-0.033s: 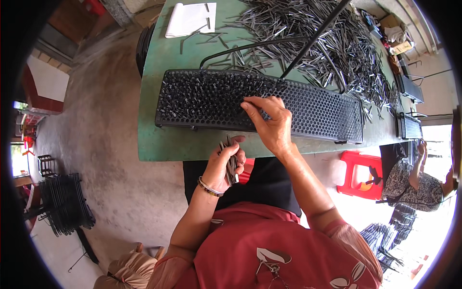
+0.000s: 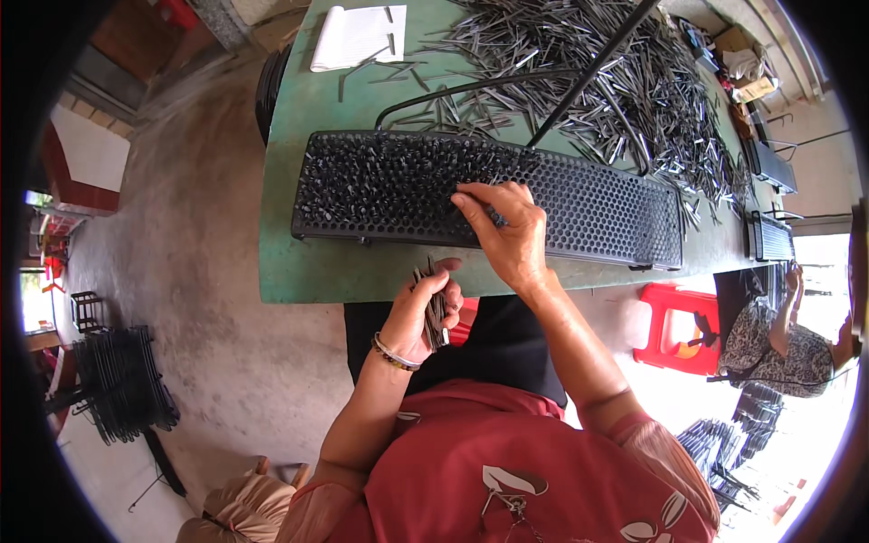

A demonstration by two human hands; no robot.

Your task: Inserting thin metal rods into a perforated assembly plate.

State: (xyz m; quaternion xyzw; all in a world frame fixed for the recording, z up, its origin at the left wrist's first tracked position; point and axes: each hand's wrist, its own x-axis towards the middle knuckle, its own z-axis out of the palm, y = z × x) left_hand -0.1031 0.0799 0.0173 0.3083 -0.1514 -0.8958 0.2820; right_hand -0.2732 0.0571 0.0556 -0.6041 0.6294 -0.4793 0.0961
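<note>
A long black rack (image 2: 588, 204) with rows of round holes lies along the near edge of the green table. Thin dark strips (image 2: 380, 176) stand packed in the holes of its left half; the holes to the right are bare. My right hand (image 2: 509, 231) reaches over the rack's middle, thumb and forefinger pinched at the border of the filled part. What the pinch holds is too small to make out. Below the table edge, my left hand (image 2: 425, 303) is closed around a bundle of thin dark strips (image 2: 436, 312).
A large heap of loose strips (image 2: 670, 100) covers the far right of the green table (image 2: 299, 271). A black rod (image 2: 593, 68) and bent wire frame rise behind the rack. An open notebook (image 2: 348, 38) lies far left. Another person (image 2: 778, 348) works at right, past a red stool (image 2: 654, 330).
My right hand has shifted very slightly to the left over the rack. My left hand and its bundle look unchanged.
</note>
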